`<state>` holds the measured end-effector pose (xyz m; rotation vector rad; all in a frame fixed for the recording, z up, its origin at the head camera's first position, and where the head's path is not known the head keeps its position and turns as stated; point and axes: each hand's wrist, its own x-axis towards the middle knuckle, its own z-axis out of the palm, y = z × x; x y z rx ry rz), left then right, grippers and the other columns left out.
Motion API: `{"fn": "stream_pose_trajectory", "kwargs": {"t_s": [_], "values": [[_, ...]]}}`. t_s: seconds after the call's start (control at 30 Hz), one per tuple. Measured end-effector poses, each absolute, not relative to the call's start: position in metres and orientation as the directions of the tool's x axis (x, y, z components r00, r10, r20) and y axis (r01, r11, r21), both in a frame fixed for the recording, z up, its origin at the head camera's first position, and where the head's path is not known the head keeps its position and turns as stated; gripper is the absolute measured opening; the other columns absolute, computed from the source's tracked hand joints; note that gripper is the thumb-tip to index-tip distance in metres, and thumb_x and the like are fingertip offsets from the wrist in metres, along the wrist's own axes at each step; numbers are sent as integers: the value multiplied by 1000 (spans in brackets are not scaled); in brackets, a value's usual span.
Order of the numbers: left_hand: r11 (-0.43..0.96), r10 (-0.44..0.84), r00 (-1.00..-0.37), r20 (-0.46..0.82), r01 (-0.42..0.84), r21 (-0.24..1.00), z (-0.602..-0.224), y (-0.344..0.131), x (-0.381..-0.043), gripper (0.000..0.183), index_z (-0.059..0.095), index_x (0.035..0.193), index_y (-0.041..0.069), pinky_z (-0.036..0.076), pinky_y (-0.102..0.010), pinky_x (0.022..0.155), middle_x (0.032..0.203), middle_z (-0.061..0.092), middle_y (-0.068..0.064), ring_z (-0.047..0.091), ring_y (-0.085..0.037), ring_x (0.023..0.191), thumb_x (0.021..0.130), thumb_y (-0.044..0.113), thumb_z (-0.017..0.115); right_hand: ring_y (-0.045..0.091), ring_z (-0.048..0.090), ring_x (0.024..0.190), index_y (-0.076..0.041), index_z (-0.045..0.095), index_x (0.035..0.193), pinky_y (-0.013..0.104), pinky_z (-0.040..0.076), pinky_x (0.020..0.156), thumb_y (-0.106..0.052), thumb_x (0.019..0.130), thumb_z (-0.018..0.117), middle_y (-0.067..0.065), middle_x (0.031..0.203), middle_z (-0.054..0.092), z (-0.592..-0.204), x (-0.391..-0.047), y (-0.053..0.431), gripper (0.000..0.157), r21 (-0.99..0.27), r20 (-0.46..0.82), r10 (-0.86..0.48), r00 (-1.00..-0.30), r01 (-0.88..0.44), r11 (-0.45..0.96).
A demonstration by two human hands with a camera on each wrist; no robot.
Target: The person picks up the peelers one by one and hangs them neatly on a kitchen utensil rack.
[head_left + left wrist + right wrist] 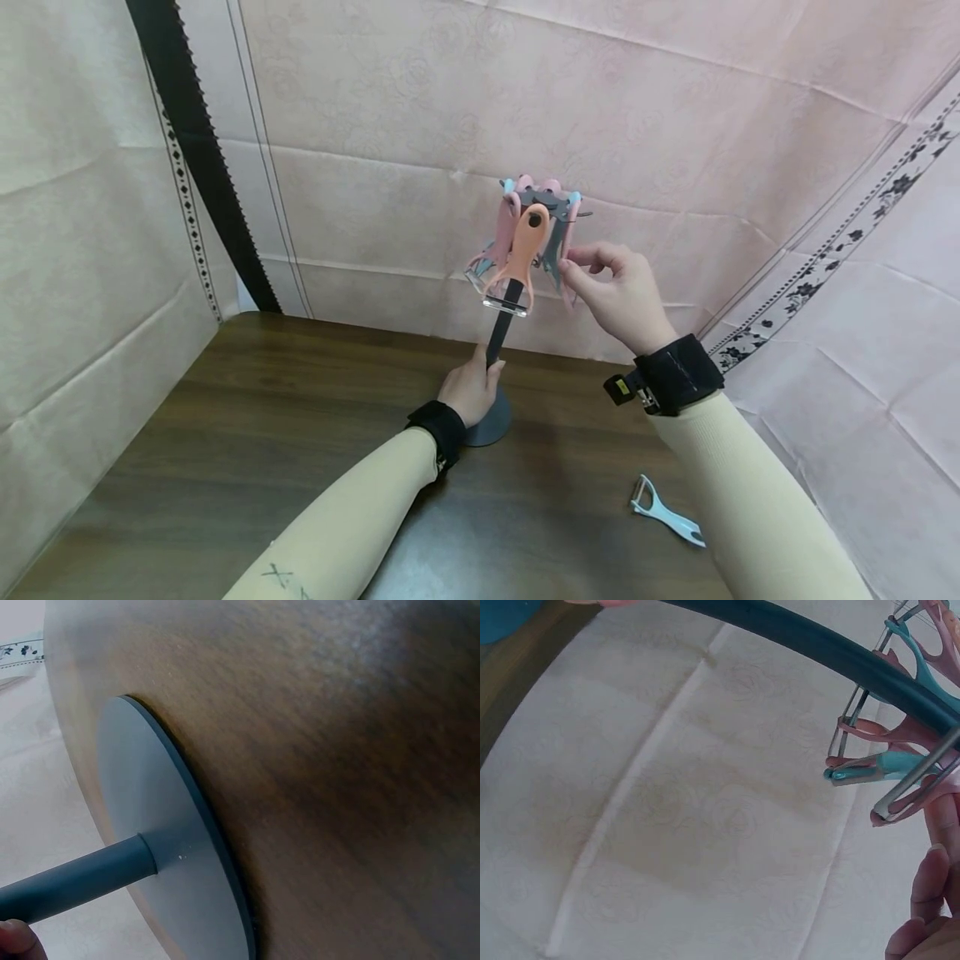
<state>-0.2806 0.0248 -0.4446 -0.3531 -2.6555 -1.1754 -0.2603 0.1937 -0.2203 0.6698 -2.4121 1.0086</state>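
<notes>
A dark stand with a round base [491, 423] stands on the table, tilted pole [501, 333] rising to a rack hung with several peelers. My left hand [468, 387] grips the pole low down, above the base. At the rack's right side my right hand [624, 292] pinches a pink peeler [572, 232] between thumb and fingers. An orange peeler [528, 240] hangs facing me, its metal blade across the pole. In the right wrist view, fingertips [933, 862] lie against a pink peeler beside a turquoise peeler [900, 763].
A light blue peeler [671, 518] lies on the brown table [322, 433] near the right forearm. Pale patterned cloth [390, 225] hangs behind and at both sides. A black strip [202, 158] runs down the left corner.
</notes>
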Motion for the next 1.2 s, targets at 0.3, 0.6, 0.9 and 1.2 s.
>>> {"fn": "stream_pose_trajectory", "kwargs": {"t_s": [0.3,0.6,0.9,1.2], "values": [[653,141,-939,313,326,684,-447,25,-282,47,41,108,11,36,-27,43,63,49,2,48,-12,48,93,52,25,11,44,80,-19,69,97,32,31,67,-46,79,62,-10,89,64,-221,-262,190,33,-526,569,-239,-787,-572,629],[647,146,-938,315,332,687,-447,24,-282,55,41,110,11,37,-27,43,64,50,2,48,-12,48,90,57,18,8,44,82,-25,68,100,32,29,65,-49,79,61,-12,91,62,-223,-262,192,34,-525,566,-232,-791,-563,639],[646,145,-940,309,326,690,-448,24,-282,48,40,110,11,37,-27,44,64,50,1,49,-12,49,92,52,24,12,47,73,-23,65,106,29,34,55,-50,81,58,-12,92,60,-230,-259,210,37,-506,514,-254,-819,-529,681],[650,147,-936,321,335,682,-448,23,-282,46,41,105,12,37,-27,46,67,51,3,49,-11,51,92,53,23,13,53,73,-22,60,108,30,42,62,-48,81,59,-8,93,61,-286,-250,264,38,-475,300,-347,-889,-454,754]]}}
